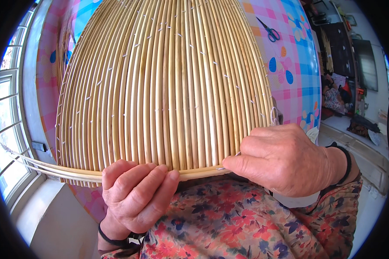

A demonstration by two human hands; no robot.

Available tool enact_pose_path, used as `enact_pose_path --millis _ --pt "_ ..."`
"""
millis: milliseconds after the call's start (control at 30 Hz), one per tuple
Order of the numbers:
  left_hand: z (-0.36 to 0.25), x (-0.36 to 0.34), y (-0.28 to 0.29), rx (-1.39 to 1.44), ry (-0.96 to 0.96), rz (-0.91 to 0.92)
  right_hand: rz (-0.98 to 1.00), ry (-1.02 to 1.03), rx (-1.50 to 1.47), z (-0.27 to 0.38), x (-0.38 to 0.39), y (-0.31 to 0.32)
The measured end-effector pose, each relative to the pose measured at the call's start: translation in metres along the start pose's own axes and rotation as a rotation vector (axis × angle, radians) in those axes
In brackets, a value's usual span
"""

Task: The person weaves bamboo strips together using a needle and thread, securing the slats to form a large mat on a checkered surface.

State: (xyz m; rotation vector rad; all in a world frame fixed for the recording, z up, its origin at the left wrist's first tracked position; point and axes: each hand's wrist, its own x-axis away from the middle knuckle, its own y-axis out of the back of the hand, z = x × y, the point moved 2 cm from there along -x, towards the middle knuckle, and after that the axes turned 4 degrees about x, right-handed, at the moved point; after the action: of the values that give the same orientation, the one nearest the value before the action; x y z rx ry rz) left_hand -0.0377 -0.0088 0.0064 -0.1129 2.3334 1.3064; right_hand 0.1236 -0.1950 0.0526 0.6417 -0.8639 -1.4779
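Note:
A large panel of pale straw-coloured stalks (168,95), laid side by side and stitched with short white threads, stretches away in front of me. Thin stalk strips (190,174) run crosswise along its near edge, their loose ends sticking out at the left. My left hand (138,194) is closed round these strips and the panel's edge, left of the middle. Farther right, my right hand (285,159) is closed, its thumb pressing the strips beside a small white stitch. A loop of white thread (273,115) shows just beyond its knuckles; its curled fingers are largely hidden.
The panel lies over a table with a pink and blue checked cloth (289,82). Dark-handled scissors (270,32) lie on the cloth at the far right. Long thin stalks (63,47) lie at the far left, near a barred window (6,103). A small dark box (39,146) sits on the sill.

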Motion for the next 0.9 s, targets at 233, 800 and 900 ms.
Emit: enact_pose_path --millis 233,800,900 --pt "0.0 0.0 0.001 0.0 0.002 0.001 0.046 0.016 0.014 0.0 -0.002 0.002" --pt "0.003 0.002 -0.008 -0.017 -0.011 -0.04 0.081 0.044 0.127 0.008 -0.008 -0.002" --pt "0.007 0.002 -0.012 0.001 -0.042 -0.053 0.074 0.061 0.174 0.01 -0.01 -0.005"
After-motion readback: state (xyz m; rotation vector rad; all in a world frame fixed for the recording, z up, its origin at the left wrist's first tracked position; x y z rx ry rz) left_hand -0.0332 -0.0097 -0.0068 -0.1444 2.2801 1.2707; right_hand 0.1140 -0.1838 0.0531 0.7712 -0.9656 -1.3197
